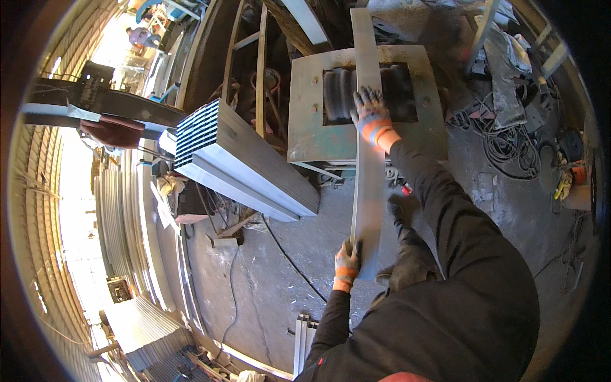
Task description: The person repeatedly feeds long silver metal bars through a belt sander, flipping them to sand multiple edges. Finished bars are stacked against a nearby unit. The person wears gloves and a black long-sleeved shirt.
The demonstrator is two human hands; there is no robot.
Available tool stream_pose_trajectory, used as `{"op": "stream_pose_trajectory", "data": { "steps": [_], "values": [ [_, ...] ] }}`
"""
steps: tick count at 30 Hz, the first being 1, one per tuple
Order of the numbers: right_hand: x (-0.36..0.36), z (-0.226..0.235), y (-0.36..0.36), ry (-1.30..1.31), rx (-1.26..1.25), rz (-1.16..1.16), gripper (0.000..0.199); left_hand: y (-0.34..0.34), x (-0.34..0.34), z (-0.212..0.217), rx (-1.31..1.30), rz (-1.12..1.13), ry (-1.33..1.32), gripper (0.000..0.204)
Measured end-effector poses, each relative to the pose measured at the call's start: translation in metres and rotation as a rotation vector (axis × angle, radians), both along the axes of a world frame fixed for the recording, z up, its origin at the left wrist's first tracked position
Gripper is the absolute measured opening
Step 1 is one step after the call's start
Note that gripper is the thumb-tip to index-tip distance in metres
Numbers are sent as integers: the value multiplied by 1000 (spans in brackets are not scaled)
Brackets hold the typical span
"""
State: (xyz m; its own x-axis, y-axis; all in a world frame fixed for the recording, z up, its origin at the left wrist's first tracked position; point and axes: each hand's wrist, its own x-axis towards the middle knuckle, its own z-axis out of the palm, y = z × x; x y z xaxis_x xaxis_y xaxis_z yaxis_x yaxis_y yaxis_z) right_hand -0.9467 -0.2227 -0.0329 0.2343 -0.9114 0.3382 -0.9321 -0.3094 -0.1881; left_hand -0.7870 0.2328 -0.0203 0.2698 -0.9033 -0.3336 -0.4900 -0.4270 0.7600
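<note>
A long, flat grey metal bar (367, 204) lies lengthwise in front of me, across a worn, greenish-grey machine top (304, 137). Under its far part, a dark rectangular opening shows a ribbed, roller-like part (338, 89), blurred on its right side. My left hand (347, 264), in a grey and orange glove, grips the bar's left edge near its close end. Farther along, my right hand (372, 116), gloved alike, presses flat on the bar over the opening, fingers spread. The bar's far end sticks out beyond the machine.
Left of the machine stands a tall stack of metal profiles (254, 165). Coiled cables (509, 149) lie on the floor at right, and a black cable (289, 254) crosses it at left. Short metal profiles (303, 344) are beside my left arm. Another person (139, 38) is far off at upper left.
</note>
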Motion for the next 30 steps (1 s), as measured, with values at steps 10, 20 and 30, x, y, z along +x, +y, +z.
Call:
{"op": "stream_pose_trajectory", "data": {
  "steps": [10, 20, 30],
  "values": [
    [30, 26, 344, -24, 107, 106, 59, 341, 25, -3, 130, 66, 60, 48],
    [39, 37, 526, 94, 365, 116, 57, 539, 14, 3, 224, 158, -36, 53],
    [33, 2, 378, -1095, 232, -87, 104, 414, 25, 49, -54, 4, -208, 60]
  ]
}}
